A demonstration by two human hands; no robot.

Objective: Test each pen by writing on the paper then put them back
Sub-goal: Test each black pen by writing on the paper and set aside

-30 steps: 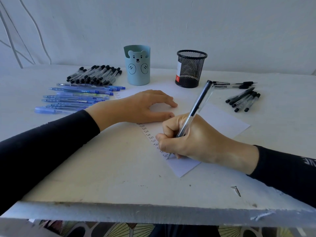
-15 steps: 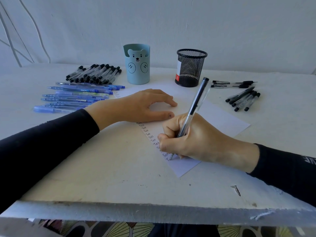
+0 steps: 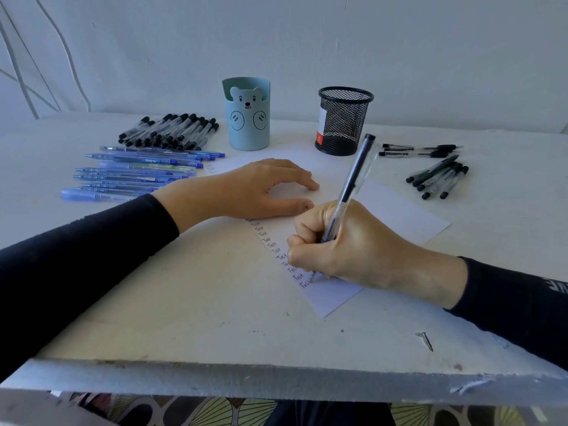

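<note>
Your right grip point(image 3: 353, 244) is curled round the black pen point(image 3: 353, 176), its tip on the paper point(image 3: 399, 216) at the foot of a column of "Test" words; your left grip point(image 3: 246, 189) lies relaxed, fingers spread, holding the paper against the tabletop point(image 3: 184, 287); blue pens point(image 3: 138, 173) lie left, loose black pens point(image 3: 438, 179) right.

Paper point(image 3: 399, 216) partly under right hand point(image 3: 356, 247), left hand point(image 3: 246, 192)

Two cups point(image 3: 246, 118) point(image 3: 342, 121), one paper sheet point(image 3: 399, 210), two hands point(image 3: 246, 192) point(image 3: 362, 241).

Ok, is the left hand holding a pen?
No, the left hand rests open on the paper; only the right hand grips a pen.
</note>
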